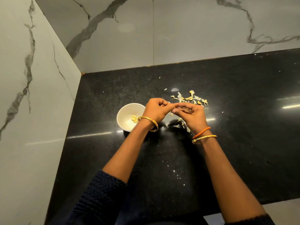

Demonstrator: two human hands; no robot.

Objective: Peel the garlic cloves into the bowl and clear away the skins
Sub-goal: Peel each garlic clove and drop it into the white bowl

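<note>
- Head view: the left hand (156,111) and right hand (190,115) meet above the bench (243,127), just right of the bowl (125,120).
- Grip state: the fingers of both hands are curled and pinch together at one small item, judged to be a garlic clove; the item itself is hidden.
- The bowl holds peeled cloves (134,119).
- Loose skins (190,98) lie on the bench beyond the right hand; more scraps (181,124) lie under it.
- Step in hand: peeling, judged from the pinch.
- Next move: strip the skin free, drop the clove left into the bowl, later gather the skins.
</note>
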